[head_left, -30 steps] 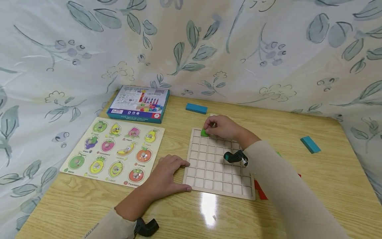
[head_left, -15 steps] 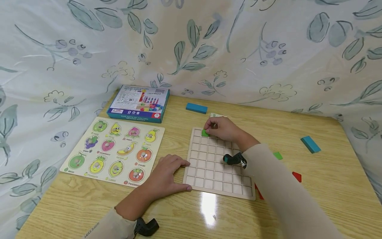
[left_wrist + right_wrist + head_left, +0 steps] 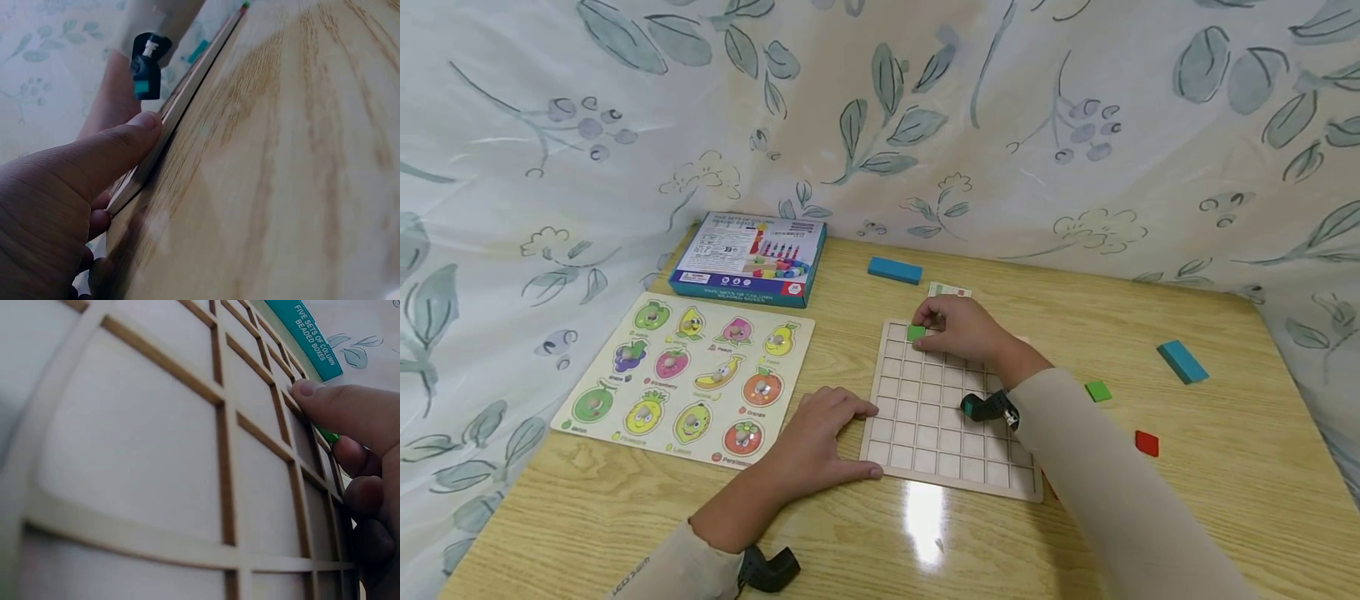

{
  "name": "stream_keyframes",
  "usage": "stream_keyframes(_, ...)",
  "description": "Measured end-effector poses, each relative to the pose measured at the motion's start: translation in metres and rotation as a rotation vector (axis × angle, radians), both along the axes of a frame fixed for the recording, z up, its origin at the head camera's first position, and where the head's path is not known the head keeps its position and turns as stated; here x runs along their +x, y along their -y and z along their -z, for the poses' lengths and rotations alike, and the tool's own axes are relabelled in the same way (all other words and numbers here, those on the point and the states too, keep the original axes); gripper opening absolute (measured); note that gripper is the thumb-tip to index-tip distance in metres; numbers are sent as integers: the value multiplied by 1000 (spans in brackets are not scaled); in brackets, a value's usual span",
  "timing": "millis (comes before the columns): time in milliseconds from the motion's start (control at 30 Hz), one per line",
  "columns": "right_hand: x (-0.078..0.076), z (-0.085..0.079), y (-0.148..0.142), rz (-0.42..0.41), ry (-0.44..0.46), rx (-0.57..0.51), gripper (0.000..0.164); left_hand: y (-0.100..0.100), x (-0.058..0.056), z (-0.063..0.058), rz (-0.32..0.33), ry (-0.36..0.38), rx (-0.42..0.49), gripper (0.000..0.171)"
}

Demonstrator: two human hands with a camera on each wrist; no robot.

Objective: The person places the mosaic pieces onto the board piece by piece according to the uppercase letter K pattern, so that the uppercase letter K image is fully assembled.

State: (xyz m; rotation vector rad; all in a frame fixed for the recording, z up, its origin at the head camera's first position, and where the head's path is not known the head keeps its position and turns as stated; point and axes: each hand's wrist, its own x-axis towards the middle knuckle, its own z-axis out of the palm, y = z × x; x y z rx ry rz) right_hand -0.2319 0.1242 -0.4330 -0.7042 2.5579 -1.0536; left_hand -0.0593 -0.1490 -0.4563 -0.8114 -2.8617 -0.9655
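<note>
A wooden grid board (image 3: 951, 482) lies on the table with a small green square tile (image 3: 916, 333) flat in its far row, near the left corner. The right hand (image 3: 966, 327) is over that row, its thumb and index finger apart on either side of the tile. In the right wrist view a thin green edge of the tile (image 3: 327, 434) shows between thumb and finger. The left hand (image 3: 820, 446) rests at the board's left side, thumb and index spread and touching its edge. In the left wrist view the left thumb (image 3: 145, 122) lies against the board's rim.
A fruit puzzle board (image 3: 681, 379) lies on the left, a flat toy box (image 3: 748, 260) behind it. Blue blocks (image 3: 895, 270) lie at the back and right. A printed card (image 3: 950, 290) sits behind the grid; green (image 3: 1098, 391) and red (image 3: 1147, 443) tiles lie right.
The green tile has settled flat in its cell, and the right thumb and index finger have moved apart from it. The right forearm has shifted slightly, uncovering tiles. The left hand stays put.
</note>
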Motion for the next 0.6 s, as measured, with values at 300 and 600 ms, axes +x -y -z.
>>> stream_keyframes(300, 1, 4, -1, 23, -28, 7, 30, 0, -1, 1, 2, -13, -2, 71)
stream_keyframes(600, 3, 2, -2, 32, -38, -28, 30, -1, 0, 0, -2, -5, -5, 70)
